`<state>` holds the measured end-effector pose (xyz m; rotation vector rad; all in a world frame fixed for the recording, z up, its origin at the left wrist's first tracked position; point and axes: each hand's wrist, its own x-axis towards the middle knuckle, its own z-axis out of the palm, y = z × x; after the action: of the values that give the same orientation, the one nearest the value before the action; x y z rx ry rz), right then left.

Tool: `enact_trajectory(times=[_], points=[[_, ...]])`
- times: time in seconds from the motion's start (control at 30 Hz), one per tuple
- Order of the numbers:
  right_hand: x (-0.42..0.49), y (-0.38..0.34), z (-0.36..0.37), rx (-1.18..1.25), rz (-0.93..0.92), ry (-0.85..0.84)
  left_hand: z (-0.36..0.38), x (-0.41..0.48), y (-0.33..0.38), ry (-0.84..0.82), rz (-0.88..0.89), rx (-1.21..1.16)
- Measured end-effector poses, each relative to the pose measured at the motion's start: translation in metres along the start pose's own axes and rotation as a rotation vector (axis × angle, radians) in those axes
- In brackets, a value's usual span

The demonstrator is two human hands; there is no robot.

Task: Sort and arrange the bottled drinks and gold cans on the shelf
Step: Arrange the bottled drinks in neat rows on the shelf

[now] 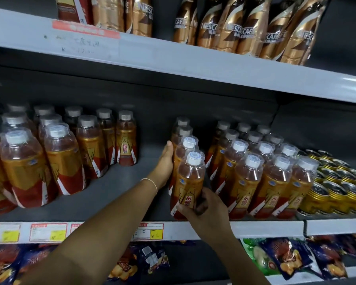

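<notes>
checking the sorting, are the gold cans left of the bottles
No, the gold cans stand at the far right, beyond the last of the bottles.

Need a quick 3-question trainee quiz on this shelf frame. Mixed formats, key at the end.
1. True or false: the gold cans stand to the right of all the orange-drink bottles.
2. The right hand grips: A) a coffee bottle from the top shelf, B) the front bottle of the middle row, C) a snack pack.
3. Short answer: which hand touches that row further back?

Key: 1 true; 2 B; 3 the left hand.
</notes>
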<state>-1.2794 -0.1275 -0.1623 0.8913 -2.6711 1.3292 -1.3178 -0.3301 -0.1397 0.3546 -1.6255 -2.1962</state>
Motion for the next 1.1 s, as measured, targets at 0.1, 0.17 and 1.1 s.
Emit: enact_trajectory(times=[0.1, 0.17, 1.1], points=[[0.002, 0.004, 0.0, 0.015, -0.002, -0.02, -0.002, 0.005, 0.0, 0.041, -0.008, -0.043], [0.001, 0.006, 0.001, 0.017, -0.013, -0.032, -0.004, 0.007, 0.0, 0.026, -0.004, -0.072], [-0.008, 0.007, 0.008, -0.173, -0.081, -0.016, -0.002, 0.016, -0.01, -0.066, -0.143, -0.369]])
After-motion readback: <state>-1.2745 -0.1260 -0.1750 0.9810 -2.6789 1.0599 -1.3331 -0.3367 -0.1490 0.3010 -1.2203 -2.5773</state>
